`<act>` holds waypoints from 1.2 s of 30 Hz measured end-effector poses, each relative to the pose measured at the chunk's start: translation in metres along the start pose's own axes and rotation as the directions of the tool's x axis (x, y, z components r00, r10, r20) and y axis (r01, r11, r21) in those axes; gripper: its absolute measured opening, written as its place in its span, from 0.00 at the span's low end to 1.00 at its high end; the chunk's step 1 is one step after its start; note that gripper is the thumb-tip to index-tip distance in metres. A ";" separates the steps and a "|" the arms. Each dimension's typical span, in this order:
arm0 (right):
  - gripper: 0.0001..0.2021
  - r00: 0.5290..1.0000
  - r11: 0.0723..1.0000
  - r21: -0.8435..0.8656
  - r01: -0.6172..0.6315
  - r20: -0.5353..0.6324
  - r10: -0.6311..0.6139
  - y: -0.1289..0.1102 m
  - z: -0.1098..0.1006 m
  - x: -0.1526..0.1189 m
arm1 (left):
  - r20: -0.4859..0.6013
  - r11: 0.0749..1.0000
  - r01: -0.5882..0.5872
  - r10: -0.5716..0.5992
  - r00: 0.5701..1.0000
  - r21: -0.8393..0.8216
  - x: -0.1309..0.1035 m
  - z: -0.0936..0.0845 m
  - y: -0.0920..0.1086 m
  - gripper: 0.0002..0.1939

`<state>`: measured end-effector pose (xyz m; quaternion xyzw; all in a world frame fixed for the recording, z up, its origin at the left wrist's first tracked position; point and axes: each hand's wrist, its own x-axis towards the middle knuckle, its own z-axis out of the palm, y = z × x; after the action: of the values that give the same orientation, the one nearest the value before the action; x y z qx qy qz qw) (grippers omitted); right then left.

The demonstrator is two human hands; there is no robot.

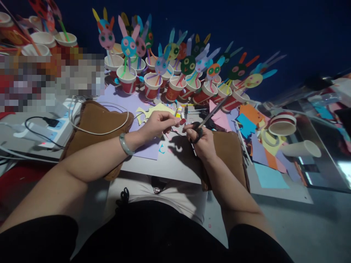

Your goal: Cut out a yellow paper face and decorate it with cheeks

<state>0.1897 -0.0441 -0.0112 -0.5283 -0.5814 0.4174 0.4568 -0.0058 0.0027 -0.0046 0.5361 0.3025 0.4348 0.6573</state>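
Scissors (210,117) in the right hand (203,142)

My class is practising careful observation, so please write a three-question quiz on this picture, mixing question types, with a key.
1. What does the right hand hold?
a) a paper cup
b) scissors
c) a glue tube

2. True or false: the bangle is on the right wrist.

3. Fill in the colour: the left hand holds a small ____ piece at its fingertips.

Key:
1. b: the scissors, with the blades pointing away from the person.
2. False: the bangle is on the left wrist.
3. Red.
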 end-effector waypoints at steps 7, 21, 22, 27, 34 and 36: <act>0.21 1.000 0.999 0.046 -0.007 0.008 0.007 -0.011 0.004 -0.001 | 0.061 0.995 0.093 -0.096 0.993 0.043 -0.001 0.002 -0.004 0.10; 0.16 0.999 0.992 0.128 -0.004 0.045 -0.002 -0.008 0.005 -0.002 | 0.210 0.989 0.051 -0.080 0.974 0.137 -0.003 0.006 0.004 0.11; 0.16 0.999 0.992 0.128 0.001 0.047 -0.007 -0.008 0.005 -0.002 | 0.217 0.989 0.043 -0.072 0.973 0.139 -0.003 0.006 0.004 0.11; 0.18 0.997 0.992 0.125 -0.009 0.074 0.000 -0.008 0.006 -0.002 | 0.250 0.986 0.039 -0.080 0.965 0.165 -0.003 0.006 0.001 0.12; 0.17 0.998 0.983 0.173 -0.061 -0.002 0.063 -0.003 0.009 -0.002 | 0.154 0.986 0.135 -0.149 0.977 0.098 -0.004 0.006 0.001 0.14; 0.17 0.998 0.982 0.183 -0.054 -0.020 0.059 0.000 0.009 -0.001 | 0.153 0.988 0.118 -0.132 0.979 0.096 -0.004 0.007 0.001 0.12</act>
<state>0.1807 -0.0451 -0.0136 -0.5057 -0.5194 0.4750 0.4987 -0.0021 -0.0034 -0.0019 0.5768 0.3006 0.3352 0.6816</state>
